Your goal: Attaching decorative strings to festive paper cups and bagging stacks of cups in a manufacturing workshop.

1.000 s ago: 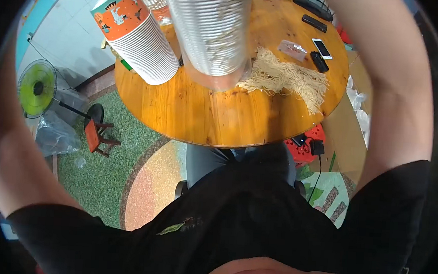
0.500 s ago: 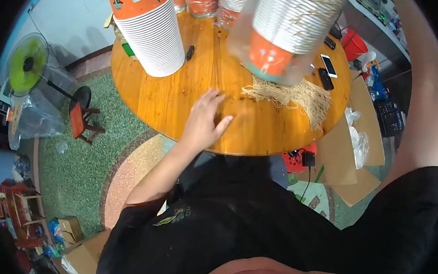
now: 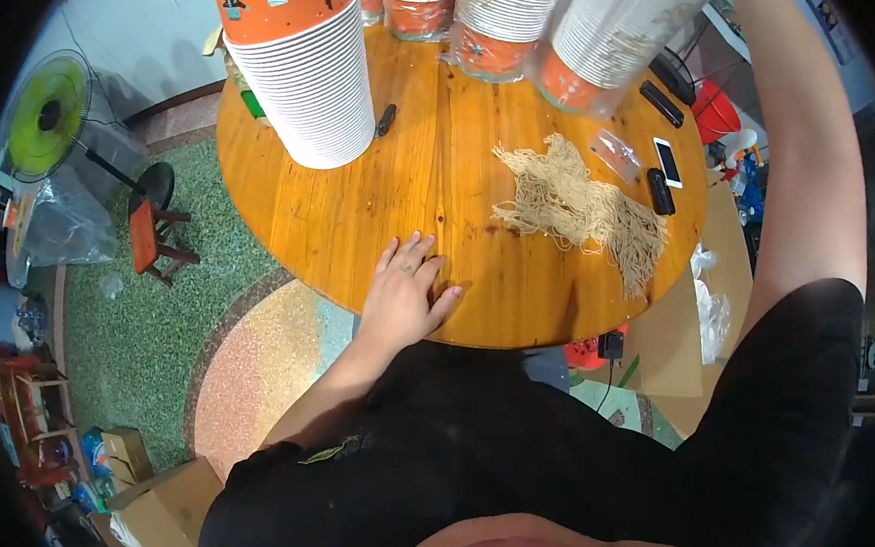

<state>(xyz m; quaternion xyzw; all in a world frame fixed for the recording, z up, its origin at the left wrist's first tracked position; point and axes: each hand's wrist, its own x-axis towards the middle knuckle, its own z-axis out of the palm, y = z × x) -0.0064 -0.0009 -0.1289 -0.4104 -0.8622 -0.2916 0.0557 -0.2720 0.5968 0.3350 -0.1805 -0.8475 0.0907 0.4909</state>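
Note:
My left hand (image 3: 406, 290) lies flat on the near edge of the round wooden table (image 3: 359, 239), fingers apart, holding nothing. My right arm stretches up along the right side past the top edge, so that hand is out of sight. Below where it leaves the picture, a plastic-wrapped stack of white and orange paper cups (image 3: 583, 62) stands at the far right of the table. A tall unwrapped stack of paper cups (image 3: 304, 85) stands at the left, topped by an orange printed one. A loose bundle of beige strings (image 3: 587, 207) is spread right of my left hand.
More wrapped cup stacks (image 3: 502, 37) line the far edge. A white phone (image 3: 668, 162), a black object (image 3: 660, 191), a clear plastic wrapper (image 3: 616, 154) and a small dark object (image 3: 386, 120) lie on the table. Around it are a fan (image 3: 51, 115), a wooden stool (image 3: 154, 241) and a cardboard box (image 3: 731, 221).
The wrapped cup stack has moved from above the strings to the far right, uncovering the strings and the clear wrapper. My left hand has settled on the near table edge.

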